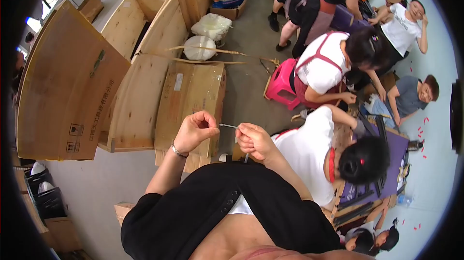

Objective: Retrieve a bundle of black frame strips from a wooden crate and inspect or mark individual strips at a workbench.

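Up in front of my chest, both hands are raised and working a thin grey metal rod [228,126] between them. My left hand [195,131] has its fingers pinched together on one end of the rod, a silver bracelet [178,152] at the wrist. My right hand [254,141] is curled shut around the other end, and something slim and dark pokes out below it, too small to tell what. As I read it, I'm mid-fit, lining the rod up; the next move calls for a steady, straight pull with both grips kept tight. Down on the floor, open pale plywood crates [145,42] stand beside flat brown cardboard boxes [191,100]; a white bulging sack [211,26] sits by them. What the crates hold, I cannot tell
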